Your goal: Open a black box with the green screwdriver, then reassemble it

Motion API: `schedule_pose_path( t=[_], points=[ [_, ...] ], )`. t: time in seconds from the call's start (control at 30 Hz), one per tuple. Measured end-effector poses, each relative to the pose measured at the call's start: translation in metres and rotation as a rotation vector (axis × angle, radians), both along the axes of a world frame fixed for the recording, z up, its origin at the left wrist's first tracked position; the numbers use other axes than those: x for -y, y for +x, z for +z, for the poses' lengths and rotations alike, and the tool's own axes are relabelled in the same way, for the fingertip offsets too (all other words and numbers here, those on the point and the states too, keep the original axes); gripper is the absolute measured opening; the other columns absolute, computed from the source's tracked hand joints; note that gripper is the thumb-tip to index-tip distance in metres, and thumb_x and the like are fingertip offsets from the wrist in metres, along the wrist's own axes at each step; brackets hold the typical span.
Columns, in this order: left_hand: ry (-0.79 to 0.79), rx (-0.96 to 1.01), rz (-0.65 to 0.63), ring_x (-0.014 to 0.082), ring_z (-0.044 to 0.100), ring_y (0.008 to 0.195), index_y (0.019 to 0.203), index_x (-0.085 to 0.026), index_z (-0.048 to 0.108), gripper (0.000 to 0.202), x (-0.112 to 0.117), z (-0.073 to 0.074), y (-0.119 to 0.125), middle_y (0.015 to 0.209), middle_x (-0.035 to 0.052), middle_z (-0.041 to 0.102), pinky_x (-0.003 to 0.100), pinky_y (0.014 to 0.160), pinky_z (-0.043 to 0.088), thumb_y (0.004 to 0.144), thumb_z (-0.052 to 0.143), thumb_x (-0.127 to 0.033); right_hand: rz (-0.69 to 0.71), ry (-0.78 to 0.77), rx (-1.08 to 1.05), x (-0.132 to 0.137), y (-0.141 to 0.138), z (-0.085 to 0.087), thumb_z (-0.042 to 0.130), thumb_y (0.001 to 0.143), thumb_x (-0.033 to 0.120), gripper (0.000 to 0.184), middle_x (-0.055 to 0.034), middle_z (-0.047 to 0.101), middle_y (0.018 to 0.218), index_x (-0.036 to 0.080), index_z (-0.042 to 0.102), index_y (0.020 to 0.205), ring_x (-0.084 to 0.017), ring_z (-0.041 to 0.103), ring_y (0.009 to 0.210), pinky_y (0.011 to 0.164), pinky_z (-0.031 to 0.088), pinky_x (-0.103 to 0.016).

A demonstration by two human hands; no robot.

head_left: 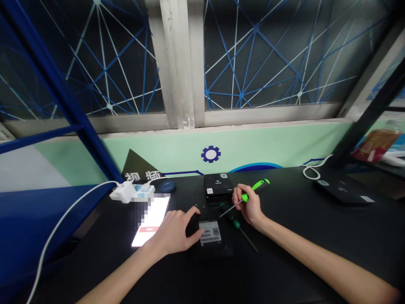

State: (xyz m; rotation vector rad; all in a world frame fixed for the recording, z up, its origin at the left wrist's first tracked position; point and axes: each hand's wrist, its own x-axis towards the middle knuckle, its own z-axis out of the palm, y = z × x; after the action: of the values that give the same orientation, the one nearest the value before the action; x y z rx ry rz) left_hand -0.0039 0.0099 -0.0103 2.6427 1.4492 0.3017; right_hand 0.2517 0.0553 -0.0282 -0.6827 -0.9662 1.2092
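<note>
Black workbench (pixel 294 240) under a window (pixel 253 55): I'm watching the right hand (pixel 249 205) clench a green-handled screwdriver (pixel 255 190) above a second screwdriver (pixel 229 216), while the left hand (pixel 174 232) lies spread on a labelled black box (pixel 210 238), not visibly gripping it.

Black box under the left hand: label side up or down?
Up: the left hand is on the black box, and its white barcode and QR label faces the camera.

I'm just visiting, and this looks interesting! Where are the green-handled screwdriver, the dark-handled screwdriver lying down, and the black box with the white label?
Green-handled screwdriver (pixel 263 183): head view, on the bright green grip.
Dark-handled screwdriver (pixel 230 215): head view, on the handle.
Black box (pixel 210 232): head view, on the white label.
</note>
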Motion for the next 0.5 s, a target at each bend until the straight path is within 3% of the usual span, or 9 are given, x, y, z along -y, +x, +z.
schedule_pose_path(
  t=[0.5],
  points=[
    [-0.005,0.029,0.024,0.0207,0.060,0.062,0.123,-0.024,0.054,0.046,-0.0048,-0.0011,-0.0005,0.062,-0.0015,0.057,0.026,0.055,0.033,0.092,0.044,-0.057,0.002,0.099,0.175,0.0016,0.0030,0.0111,0.050,0.089,0.033,0.043,0.0004,0.052,0.044,0.019,0.048,0.049,-0.010,0.043,0.035,0.038,0.031,-0.023]
  ],
)
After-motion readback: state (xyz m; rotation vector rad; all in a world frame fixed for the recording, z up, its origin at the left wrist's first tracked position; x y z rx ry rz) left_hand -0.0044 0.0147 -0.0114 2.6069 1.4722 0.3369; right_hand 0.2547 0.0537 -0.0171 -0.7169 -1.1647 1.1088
